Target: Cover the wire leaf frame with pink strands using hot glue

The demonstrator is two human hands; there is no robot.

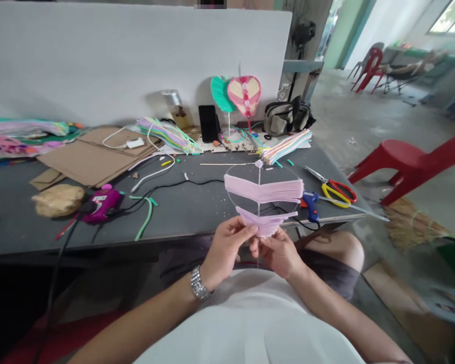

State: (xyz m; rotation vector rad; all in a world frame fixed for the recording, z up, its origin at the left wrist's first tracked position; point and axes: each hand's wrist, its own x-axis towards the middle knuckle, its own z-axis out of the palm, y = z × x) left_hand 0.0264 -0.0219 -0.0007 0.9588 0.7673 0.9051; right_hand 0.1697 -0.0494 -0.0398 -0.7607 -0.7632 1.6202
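I hold a half-made fan (264, 194) in front of my chest: a thin wire hoop on a clear stick, with two bands of pale pink pipe cleaners across it. My left hand (227, 247), with a metal watch on its wrist, pinches the lower left edge of the pink bands. My right hand (277, 252) grips the stick and the bottom of the lower band. Both hands hover just before the near edge of the dark grey table (182, 212).
On the table lie a blue glue gun (311, 205), red and yellow scissors (335, 189), a purple glue gun (100, 202), pipe-cleaner bundles (286, 146), cardboard (94, 156), a phone (208, 123) and two finished fans (238, 93). A red plastic chair (409, 162) stands at the right.
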